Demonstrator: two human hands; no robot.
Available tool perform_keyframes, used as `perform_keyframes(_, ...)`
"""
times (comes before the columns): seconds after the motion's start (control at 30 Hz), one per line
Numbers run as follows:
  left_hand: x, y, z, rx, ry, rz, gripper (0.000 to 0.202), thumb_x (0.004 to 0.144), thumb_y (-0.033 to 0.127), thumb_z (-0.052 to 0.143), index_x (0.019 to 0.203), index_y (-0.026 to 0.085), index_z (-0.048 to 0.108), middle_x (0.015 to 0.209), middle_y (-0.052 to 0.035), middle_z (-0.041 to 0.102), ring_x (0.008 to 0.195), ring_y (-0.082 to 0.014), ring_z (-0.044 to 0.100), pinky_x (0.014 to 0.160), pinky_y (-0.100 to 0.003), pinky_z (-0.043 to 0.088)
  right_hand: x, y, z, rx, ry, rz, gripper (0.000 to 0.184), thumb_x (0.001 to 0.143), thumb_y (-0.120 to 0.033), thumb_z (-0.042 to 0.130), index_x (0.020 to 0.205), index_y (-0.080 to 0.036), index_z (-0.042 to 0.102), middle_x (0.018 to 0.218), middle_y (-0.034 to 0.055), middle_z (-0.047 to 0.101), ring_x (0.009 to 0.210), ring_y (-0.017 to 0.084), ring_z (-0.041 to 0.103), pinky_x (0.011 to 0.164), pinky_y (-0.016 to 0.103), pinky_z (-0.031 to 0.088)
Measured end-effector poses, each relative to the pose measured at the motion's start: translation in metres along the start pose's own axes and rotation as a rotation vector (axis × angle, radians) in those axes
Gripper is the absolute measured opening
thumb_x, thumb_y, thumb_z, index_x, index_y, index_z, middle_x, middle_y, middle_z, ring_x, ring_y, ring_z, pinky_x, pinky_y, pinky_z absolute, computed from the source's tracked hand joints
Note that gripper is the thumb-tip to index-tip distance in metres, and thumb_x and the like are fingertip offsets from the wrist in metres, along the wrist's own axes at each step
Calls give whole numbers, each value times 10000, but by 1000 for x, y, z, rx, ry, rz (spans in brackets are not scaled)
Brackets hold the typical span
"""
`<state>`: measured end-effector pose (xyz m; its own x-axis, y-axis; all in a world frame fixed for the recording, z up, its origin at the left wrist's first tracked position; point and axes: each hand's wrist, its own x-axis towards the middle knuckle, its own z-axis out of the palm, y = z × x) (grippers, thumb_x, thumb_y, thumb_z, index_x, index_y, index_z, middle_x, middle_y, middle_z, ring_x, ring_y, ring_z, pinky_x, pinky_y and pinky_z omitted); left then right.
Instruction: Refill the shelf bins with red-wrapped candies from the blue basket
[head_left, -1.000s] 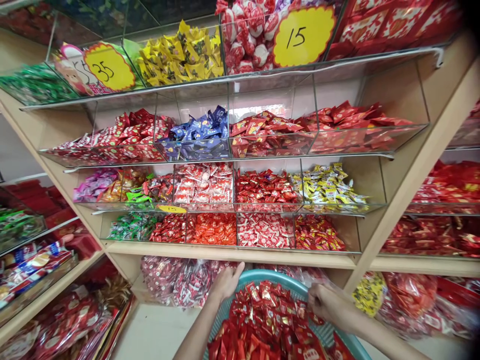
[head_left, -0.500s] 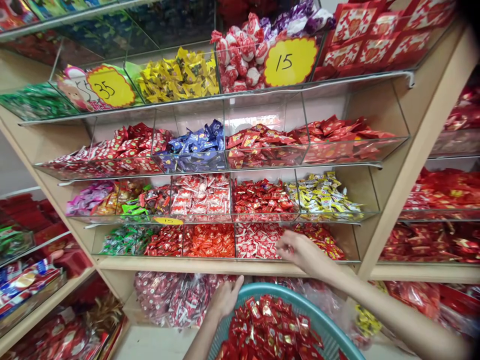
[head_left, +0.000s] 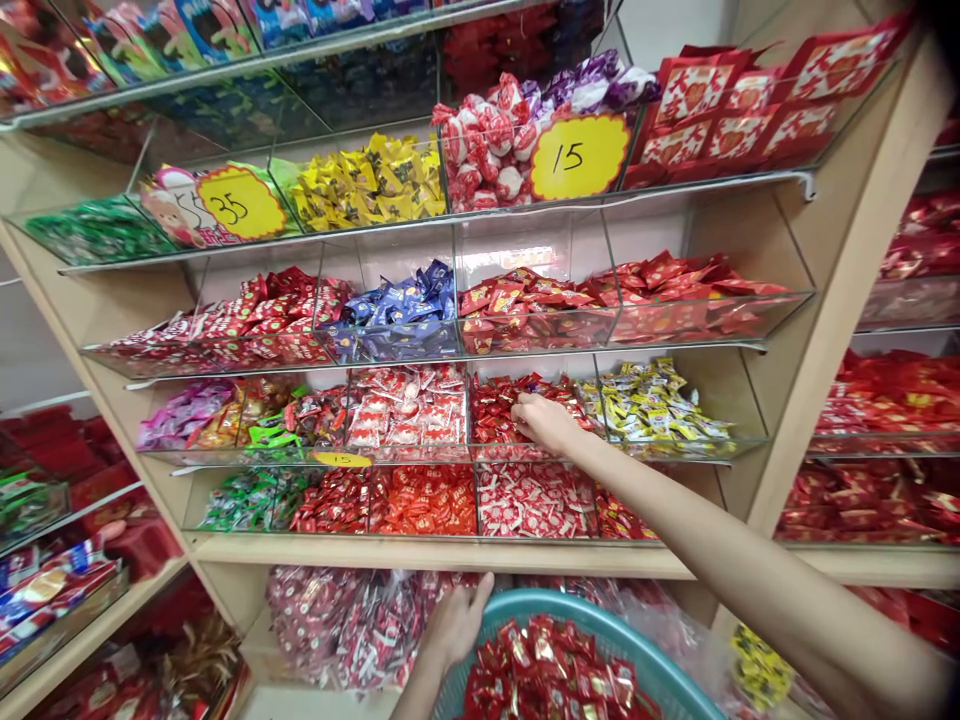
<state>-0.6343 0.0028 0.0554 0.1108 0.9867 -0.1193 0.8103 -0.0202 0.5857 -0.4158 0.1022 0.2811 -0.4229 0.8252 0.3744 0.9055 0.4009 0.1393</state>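
Note:
My left hand (head_left: 456, 622) grips the left rim of a teal plastic basket (head_left: 592, 606), thumb pointing up along the edge and the other fingers mostly hidden. Red and gold wrapped candies (head_left: 551, 672) fill the basket. Stretched up and forward, my right hand (head_left: 546, 422) is at a clear shelf compartment of red wrapped candies (head_left: 495, 398). Its fingers are curled together over these candies; whether any candy is between them cannot be made out.
Yellow-wrapped candies (head_left: 652, 400) lie right of my right hand, white-and-red packets (head_left: 409, 405) left of it. Clear dividers and shelf lips edge each compartment. A wooden ledge (head_left: 360, 550) runs above the basket. Bagged candies (head_left: 337, 620) sit beneath it. Yellow price tags (head_left: 581, 157) hang above.
My right hand has risen from the bottom candy row to the red candies one row above, moving slightly left. The left hand stays at the basket rim. The view has shifted slightly upward.

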Motion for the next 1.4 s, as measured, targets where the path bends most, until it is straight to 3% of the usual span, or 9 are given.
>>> perform_keyframes(0.17,-1,2,0,-4,-1,10,786,832,745,85,586,184,576,639,-85,641,622,-203,602,588,-269,381,13,6,2,-30,-1,-39,184,858,-144,482,956,-195,629,1034,79,603,949,195,575,683,242,406)
perform_keyframes(0.3,1,1,1,-11,2,5,786,831,747,84,593,184,578,635,-78,640,615,-199,598,588,-267,375,25,3,4,65,63,45,179,886,-199,459,917,-204,635,1004,56,629,902,177,595,693,243,408)
perform_keyframes(0.53,1,0,1,-42,3,-3,772,826,757,100,610,185,574,648,-72,642,628,-199,600,607,-270,384,40,-29,-2,95,15,170,219,863,-360,529,902,-183,653,1032,92,648,955,214,602,734,275,436)
perform_keyframes(0.77,1,0,0,-64,-5,1,768,824,758,98,586,191,557,620,-58,628,617,-202,590,599,-278,383,50,-54,4,94,0,216,196,816,-288,590,951,-161,654,1058,119,643,982,234,608,737,283,460)
perform_keyframes(1.13,-4,6,-5,-15,-27,1,825,840,728,50,647,175,631,709,-109,672,687,-216,618,647,-288,407,40,-40,5,92,15,277,217,840,-161,467,940,-153,659,1043,116,654,949,226,623,707,285,457)
perform_keyframes(1.4,-4,4,-4,-38,-5,16,806,857,709,64,601,171,608,651,-96,650,648,-207,608,618,-275,394,29,-35,2,78,24,287,211,831,-183,495,947,-147,667,1033,132,662,981,237,606,718,288,459)
